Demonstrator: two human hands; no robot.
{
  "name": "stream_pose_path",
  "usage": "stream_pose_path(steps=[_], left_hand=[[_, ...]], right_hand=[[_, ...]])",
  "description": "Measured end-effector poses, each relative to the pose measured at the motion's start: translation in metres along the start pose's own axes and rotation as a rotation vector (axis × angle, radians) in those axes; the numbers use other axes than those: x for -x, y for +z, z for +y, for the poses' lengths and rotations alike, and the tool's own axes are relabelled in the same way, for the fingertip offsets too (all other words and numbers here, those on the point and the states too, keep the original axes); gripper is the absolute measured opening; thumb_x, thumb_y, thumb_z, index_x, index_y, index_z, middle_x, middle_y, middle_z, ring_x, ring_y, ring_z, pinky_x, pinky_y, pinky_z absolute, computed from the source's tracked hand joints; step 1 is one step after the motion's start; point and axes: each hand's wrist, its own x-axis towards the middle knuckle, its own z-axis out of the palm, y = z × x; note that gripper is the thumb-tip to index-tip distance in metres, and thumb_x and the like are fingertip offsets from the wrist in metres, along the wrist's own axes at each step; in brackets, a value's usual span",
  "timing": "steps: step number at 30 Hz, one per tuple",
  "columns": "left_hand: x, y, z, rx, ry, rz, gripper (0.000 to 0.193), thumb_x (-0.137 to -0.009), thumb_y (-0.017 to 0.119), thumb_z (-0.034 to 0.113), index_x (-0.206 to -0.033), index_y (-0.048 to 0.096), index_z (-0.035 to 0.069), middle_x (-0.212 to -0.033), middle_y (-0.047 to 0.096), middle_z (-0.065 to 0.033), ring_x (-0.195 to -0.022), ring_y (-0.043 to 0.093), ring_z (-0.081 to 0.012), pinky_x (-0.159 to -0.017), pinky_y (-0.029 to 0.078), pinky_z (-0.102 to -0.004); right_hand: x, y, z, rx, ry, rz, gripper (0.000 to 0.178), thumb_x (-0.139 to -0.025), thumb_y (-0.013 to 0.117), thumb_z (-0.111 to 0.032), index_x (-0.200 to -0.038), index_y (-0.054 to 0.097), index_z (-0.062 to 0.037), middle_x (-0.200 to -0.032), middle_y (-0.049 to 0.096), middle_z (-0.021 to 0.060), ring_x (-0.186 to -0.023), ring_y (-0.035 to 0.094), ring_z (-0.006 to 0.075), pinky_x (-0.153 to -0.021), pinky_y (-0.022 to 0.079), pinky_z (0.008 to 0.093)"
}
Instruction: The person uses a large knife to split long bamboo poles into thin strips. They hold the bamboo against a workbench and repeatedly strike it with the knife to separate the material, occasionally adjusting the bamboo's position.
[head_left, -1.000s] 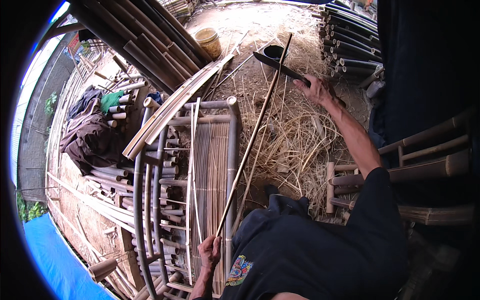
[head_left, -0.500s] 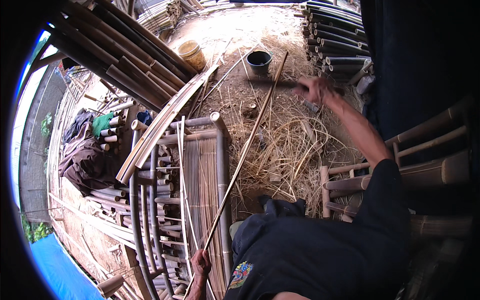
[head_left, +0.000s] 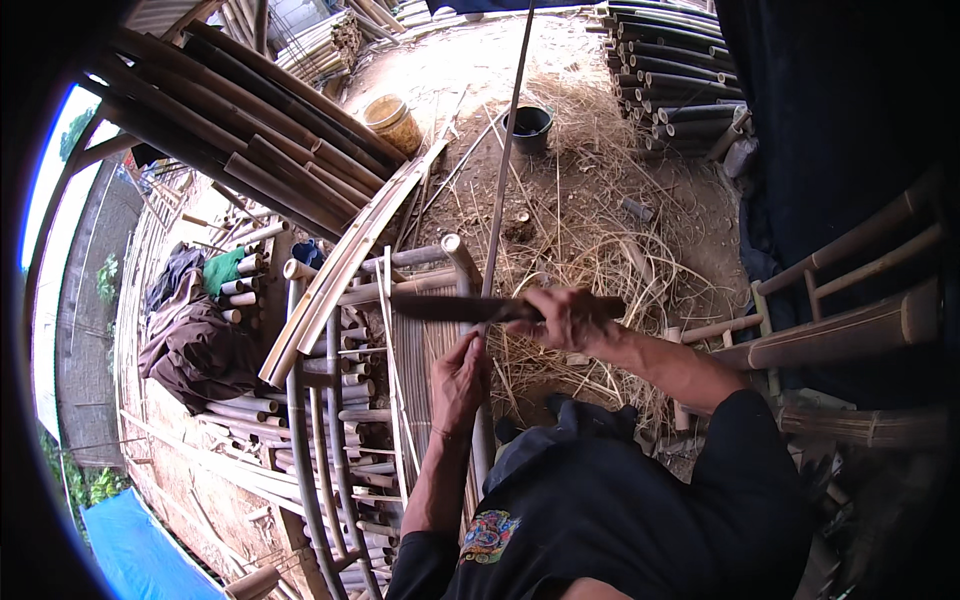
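Well to the left of your hands, a heap of brown and green cloth [head_left: 195,330] is lying beside stacked short bamboo offcuts [head_left: 250,300]. Nearer in, a curved frame of grey bamboo poles and thin slats [head_left: 330,420] is sitting just left of your left hand, serving as your bench, with long pale split bamboo strips [head_left: 340,275] leaning across its far corner.

Your left hand [head_left: 462,380] is closing its fingers around a long thin bamboo stick [head_left: 505,160], which is running up and away from you between both hands; gripping it low is probably keeping it steady against the blade. Your right hand [head_left: 565,318] is wrapping tight around the handle of a long dark machete [head_left: 450,307], whose blade is lying crosswise, pointing left and meeting the stick just above your left hand, seemingly to shave or split it.

Beyond your hands, a yellow bucket [head_left: 392,122] and a black bucket [head_left: 529,128] are standing on straw-littered ground [head_left: 590,230]. Right of your right hand, a bamboo chair frame [head_left: 850,300] is standing.
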Motion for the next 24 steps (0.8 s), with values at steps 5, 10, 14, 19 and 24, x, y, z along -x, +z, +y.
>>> stream_pose_path(steps=[5, 10, 14, 19, 24], left_hand=[[0.02, -0.004, 0.002, -0.01, 0.012, -0.003, 0.038, -0.097, 0.056, 0.024, -0.125, 0.058, -0.002, -0.068, 0.049, 0.0067, -0.058, 0.042, -0.0005, -0.049, 0.031, -0.0174], [0.029, -0.007, 0.001, -0.008, 0.026, -0.021, 0.04, -0.097, 0.057, 0.028, -0.126, 0.057, 0.0, -0.063, 0.042, 0.0076, -0.05, 0.034, -0.0006, -0.044, 0.025, -0.0173], [0.04, -0.007, -0.004, 0.002, 0.03, -0.039, 0.042, -0.096, 0.059, 0.029, -0.126, 0.056, -0.001, -0.064, 0.044, 0.0072, -0.051, 0.037, -0.0006, -0.044, 0.026, -0.0171], [0.045, -0.005, -0.001, -0.036, 0.026, -0.038, 0.044, -0.095, 0.06, 0.029, -0.126, 0.056, -0.001, -0.066, 0.047, 0.0067, -0.052, 0.039, -0.0006, -0.045, 0.028, -0.0171], [0.051, -0.001, 0.006, 0.04, -0.025, -0.029, 0.039, -0.097, 0.056, 0.02, -0.128, 0.055, -0.003, -0.079, 0.054, 0.0056, -0.066, 0.045, -0.0011, -0.056, 0.037, -0.0168]], right_hand=[[-0.024, -0.013, 0.016, -0.162, 0.345, 0.059, 0.055, -0.092, 0.043, -0.063, -0.084, 0.057, -0.0103, -0.053, 0.055, 0.004, -0.041, 0.055, 0.0185, -0.04, 0.049, 0.0368], [-0.012, -0.009, 0.001, -0.087, 0.163, 0.015, 0.05, -0.093, 0.047, -0.056, -0.087, 0.06, -0.0082, -0.056, 0.059, 0.007, -0.042, 0.059, 0.0226, -0.042, 0.049, 0.0401], [-0.03, -0.025, 0.013, -0.07, 0.284, 0.128, 0.047, -0.094, 0.049, -0.054, -0.085, 0.06, -0.0084, -0.057, 0.059, 0.0079, -0.044, 0.059, 0.0224, -0.043, 0.05, 0.0387], [-0.011, -0.016, 0.002, -0.004, -0.104, 0.003, 0.054, -0.089, 0.052, -0.061, -0.081, 0.059, -0.0083, -0.058, 0.059, 0.0059, -0.049, 0.061, 0.0219, -0.044, 0.051, 0.035], [-0.024, -0.037, 0.007, -0.136, 0.384, -0.126, 0.053, -0.092, 0.047, -0.059, -0.084, 0.057, -0.0073, -0.064, 0.062, 0.0082, -0.049, 0.061, 0.0195, -0.043, 0.052, 0.0371]])
